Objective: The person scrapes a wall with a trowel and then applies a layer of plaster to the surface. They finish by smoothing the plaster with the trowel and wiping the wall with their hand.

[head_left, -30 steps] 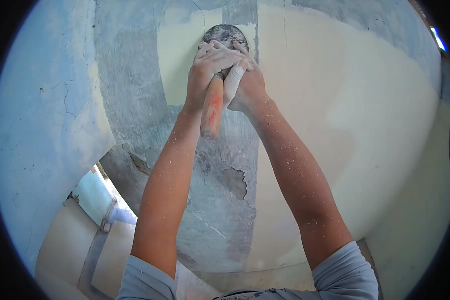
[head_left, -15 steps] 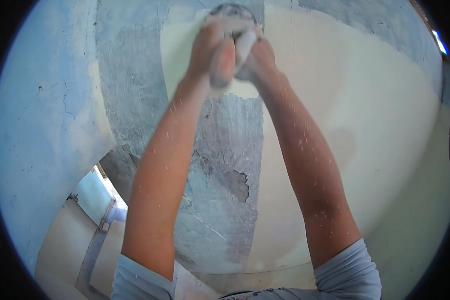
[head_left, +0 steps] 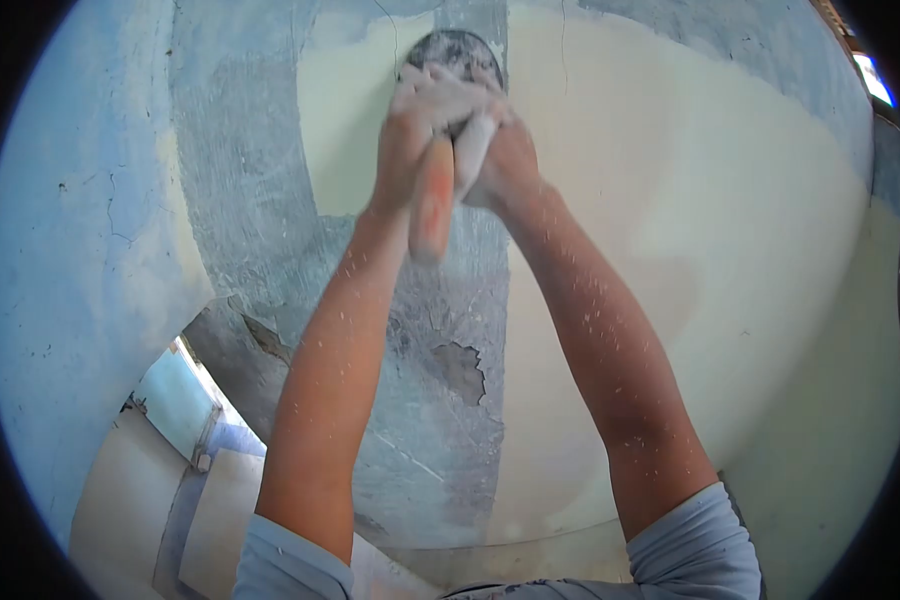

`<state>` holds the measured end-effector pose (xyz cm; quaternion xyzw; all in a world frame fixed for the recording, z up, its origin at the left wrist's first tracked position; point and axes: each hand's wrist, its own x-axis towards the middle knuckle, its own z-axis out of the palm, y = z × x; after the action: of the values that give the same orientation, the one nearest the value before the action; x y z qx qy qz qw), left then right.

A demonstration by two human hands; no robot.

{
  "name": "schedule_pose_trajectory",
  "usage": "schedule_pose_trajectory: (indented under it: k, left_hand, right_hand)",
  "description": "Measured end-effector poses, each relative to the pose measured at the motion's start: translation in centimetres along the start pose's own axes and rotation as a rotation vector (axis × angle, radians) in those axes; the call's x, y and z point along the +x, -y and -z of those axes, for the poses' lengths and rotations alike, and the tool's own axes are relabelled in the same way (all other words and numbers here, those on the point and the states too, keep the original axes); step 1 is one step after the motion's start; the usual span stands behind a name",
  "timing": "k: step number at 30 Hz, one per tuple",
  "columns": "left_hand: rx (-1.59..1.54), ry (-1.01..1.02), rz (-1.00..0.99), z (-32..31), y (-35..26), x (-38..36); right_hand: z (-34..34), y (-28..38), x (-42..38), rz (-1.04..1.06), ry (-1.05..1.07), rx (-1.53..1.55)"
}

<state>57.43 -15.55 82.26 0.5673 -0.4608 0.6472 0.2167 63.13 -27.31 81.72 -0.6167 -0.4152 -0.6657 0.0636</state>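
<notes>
Both hands are up against the wall on a trowel with a dark, rounded, white-smeared blade (head_left: 457, 52) and a worn wooden handle (head_left: 431, 205) marked with orange-red. My left hand (head_left: 402, 135) wraps its left side, fingers laid across the base of the blade. From the right, my right hand (head_left: 508, 150) closes around it, its thumb coated in white. The handle hangs down between my wrists. Behind the blade lies a smooth pale cream patch (head_left: 345, 120) beside rough grey wall (head_left: 240, 150). White specks dot both forearms.
Cream coating (head_left: 630, 200) covers the wall to the right, with blue paint (head_left: 80, 230) on the left. Below the hands is a chipped hole (head_left: 462, 372) in the grey surface. At lower left an opening shows a light blue panel (head_left: 178, 395).
My hands and the trowel have come down the wall and look sharper than before. The view has shifted slightly, so the wall sits a little farther left.
</notes>
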Motion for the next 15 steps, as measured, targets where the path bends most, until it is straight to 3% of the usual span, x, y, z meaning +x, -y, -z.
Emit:
schedule_pose_trajectory:
  k: [2,5,7,10,12,13,15]
  left_hand:
    - [0.072,0.041,-0.071,0.6,-0.1,-0.3]
    - [-0.065,0.066,0.058,0.8,0.7,2.8]
    - [-0.016,0.088,0.083,1.4,2.2,5.7]
    - [-0.056,0.080,0.089,1.0,1.1,4.1]
    - [-0.119,0.016,0.091,-0.3,-0.2,1.0]
    - [-0.024,0.036,0.008,-0.6,0.0,0.3]
    - [0.071,0.074,-0.070,-0.5,0.6,0.8]
  right_hand:
    - [-0.1,0.6,-0.9,-0.046,0.060,0.070]
    - [0.3,-1.7,3.2,0.008,0.033,-0.087]
    - [3.3,-0.8,5.8,-0.071,0.090,-0.008]
    - [4.1,0.4,5.1,-0.106,0.227,-0.129]
    - [-0.4,-0.7,0.5,-0.040,-0.070,0.036]
    - [0.1,-0.2,-0.7,-0.055,0.048,-0.020]
    - [0.3,-0.9,0.1,-0.035,0.021,-0.032]
